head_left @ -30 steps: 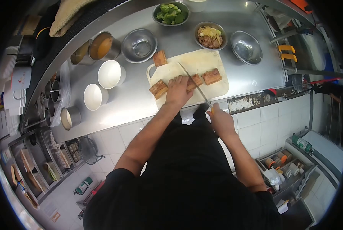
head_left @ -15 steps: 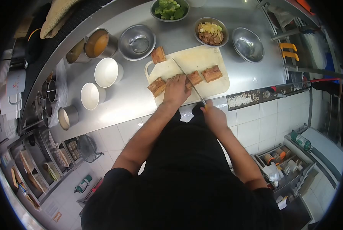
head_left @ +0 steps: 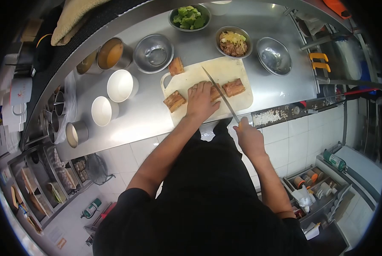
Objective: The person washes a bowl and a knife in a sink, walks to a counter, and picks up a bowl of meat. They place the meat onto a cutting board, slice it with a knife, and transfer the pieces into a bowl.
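Note:
A white cutting board [head_left: 238, 100] lies on the steel counter with several browned meat pieces. My left hand [head_left: 202, 100] presses on the middle piece [head_left: 215, 91], its fingers close together and partly covering it. In my right hand [head_left: 249, 138], near the board's front edge, is the handle of a long knife [head_left: 227, 102]; its blade slants up and left across the board, beside my left fingers. One meat piece [head_left: 174, 101] sits to the left of my left hand, another [head_left: 234, 87] to the right of the blade, and a third [head_left: 176, 66] at the board's upper left corner.
Behind the board stand a bowl of greens [head_left: 189, 18], a bowl of meat and yellow shreds [head_left: 233, 42] and two steel bowls [head_left: 153, 53] [head_left: 274, 56]. White containers [head_left: 122, 85] and steel pots [head_left: 114, 53] are at the left. Yellow handles [head_left: 320, 61] show at the right.
My right hand has moved right and slightly down, drawing the knife with it. The blade now lies further right. My left hand has shifted slightly right, its thumb spread further.

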### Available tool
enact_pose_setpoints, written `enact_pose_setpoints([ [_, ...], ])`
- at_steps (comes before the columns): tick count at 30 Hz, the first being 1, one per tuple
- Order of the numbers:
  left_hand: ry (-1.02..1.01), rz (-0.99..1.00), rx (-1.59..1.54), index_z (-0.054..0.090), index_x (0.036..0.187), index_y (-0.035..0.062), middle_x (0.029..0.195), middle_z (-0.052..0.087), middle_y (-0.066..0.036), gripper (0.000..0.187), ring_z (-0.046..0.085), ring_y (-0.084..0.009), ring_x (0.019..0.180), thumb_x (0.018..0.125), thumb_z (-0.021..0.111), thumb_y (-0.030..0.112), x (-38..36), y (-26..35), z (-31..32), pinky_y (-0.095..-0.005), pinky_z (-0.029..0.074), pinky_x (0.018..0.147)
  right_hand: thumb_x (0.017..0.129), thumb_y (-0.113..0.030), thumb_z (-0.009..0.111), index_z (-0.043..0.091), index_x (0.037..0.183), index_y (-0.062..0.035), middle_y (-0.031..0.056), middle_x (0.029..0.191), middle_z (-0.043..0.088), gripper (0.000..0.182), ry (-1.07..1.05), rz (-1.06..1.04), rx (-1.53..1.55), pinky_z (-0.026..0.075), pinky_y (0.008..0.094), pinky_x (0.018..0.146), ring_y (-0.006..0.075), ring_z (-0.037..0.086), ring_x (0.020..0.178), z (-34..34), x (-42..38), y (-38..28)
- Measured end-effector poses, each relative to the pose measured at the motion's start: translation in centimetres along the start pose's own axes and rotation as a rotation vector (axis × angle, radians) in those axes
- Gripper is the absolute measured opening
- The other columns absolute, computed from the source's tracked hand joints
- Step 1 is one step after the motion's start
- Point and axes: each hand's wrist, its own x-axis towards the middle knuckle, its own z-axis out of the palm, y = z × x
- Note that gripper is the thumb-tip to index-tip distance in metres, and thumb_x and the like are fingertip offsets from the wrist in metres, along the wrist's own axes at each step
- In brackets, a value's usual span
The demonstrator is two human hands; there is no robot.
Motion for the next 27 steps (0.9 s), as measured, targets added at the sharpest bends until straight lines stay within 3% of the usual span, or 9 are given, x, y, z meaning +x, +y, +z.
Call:
enact_pose_setpoints([
  [3,-0.124,-0.076,0.063,0.055,0.116,0.0037,0.118,0.061,-0.017,0.056,0.057,-0.0344,0.118,0.072,0.083,0.024,1.0,0.0,0.8,-0.0463,0.039,0.103,0.100,-0.030,0.062,0.048,0.105,-0.0043,0.0193,0.074,0.069,0.029,-0.042,-0.003,-0.053,0.056,0.0496,0.061,0.0403,0.070,0.069,-0.6,0.0,0.7],
  [14,-0.072,-0.027,0.041,0.057,0.116,0.0044,0.116,0.065,-0.017,0.054,0.060,-0.0345,0.114,0.072,0.083,0.023,1.2,-0.9,1.8,-0.0457,0.041,0.103,0.103,-0.032,0.055,0.046,0.108,-0.0041,0.0213,0.080,0.070,0.030,-0.122,0.078,0.034,0.056,0.0532,0.068,0.0428,0.071,0.079,4.1,5.5,-0.1],
  [24,-0.077,-0.028,0.012,0.055,0.115,0.0072,0.111,0.062,-0.013,0.051,0.058,-0.0327,0.111,0.076,0.082,0.027,-0.3,-1.7,0.3,-0.0468,0.040,0.097,0.101,-0.031,0.060,0.049,0.105,-0.0038,0.0202,0.073,0.069,0.029,-0.088,0.031,0.031,0.056,0.0505,0.063,0.0409,0.071,0.072,0.5,1.8,-1.0],
  [27,-0.095,-0.016,0.079,0.057,0.114,0.0043,0.112,0.063,-0.016,0.051,0.059,-0.0336,0.111,0.074,0.081,0.024,0.0,-1.5,0.3,-0.0464,0.039,0.103,0.100,-0.030,0.061,0.049,0.105,-0.0041,0.0192,0.072,0.069,0.029,-0.088,0.013,-0.027,0.057,0.0488,0.061,0.0398,0.071,0.069,1.5,0.8,-0.2],
])
